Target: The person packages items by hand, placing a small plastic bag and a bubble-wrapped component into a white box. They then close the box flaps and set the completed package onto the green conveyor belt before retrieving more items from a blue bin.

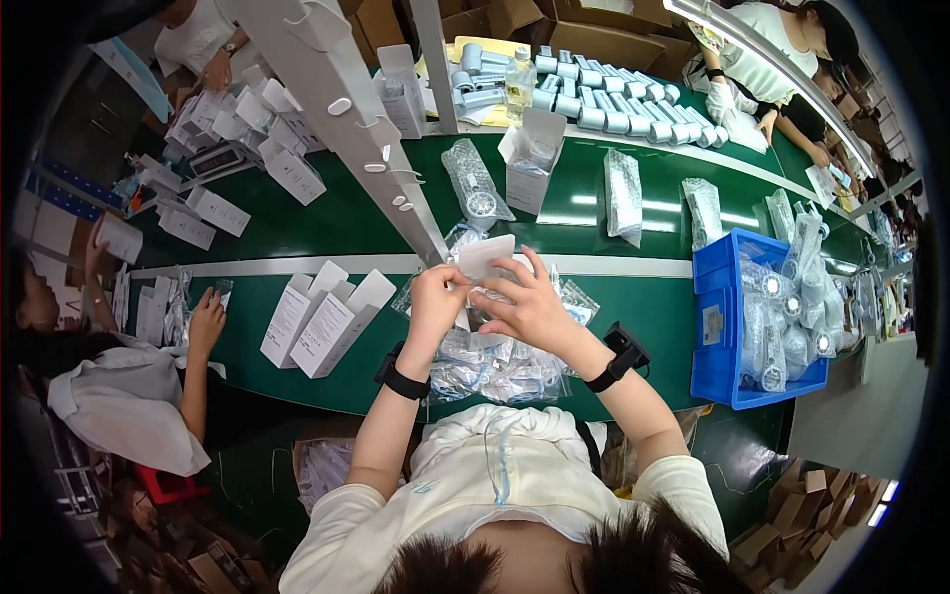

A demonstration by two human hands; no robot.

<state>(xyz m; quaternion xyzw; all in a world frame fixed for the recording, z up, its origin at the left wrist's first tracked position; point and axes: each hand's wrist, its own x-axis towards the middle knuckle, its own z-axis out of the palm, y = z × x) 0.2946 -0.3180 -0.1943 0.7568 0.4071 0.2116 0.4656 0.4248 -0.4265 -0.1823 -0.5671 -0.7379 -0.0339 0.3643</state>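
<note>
A small white carton (487, 256) with a raised flap is between my two hands, above the near bench. My left hand (432, 305) pinches its left edge with fingers pressed together. My right hand (534, 309) is spread over the carton's right side, its fingers apart and some of them against it. The hands hide much of the carton's body. Below them lies a pile of clear plastic bags (490, 368) with small white and blue parts inside. To the left, two white cartons (332, 332) stand side by side with their top flaps up.
At right stands a blue bin (714, 327) of bubble-wrapped devices (772, 337). Across the divider are an open carton (534, 163), bubble-wrapped pieces (623, 198) and rows of grey-blue devices (633, 104). A metal post (371, 139) rises left of centre. Co-workers sit left and far right.
</note>
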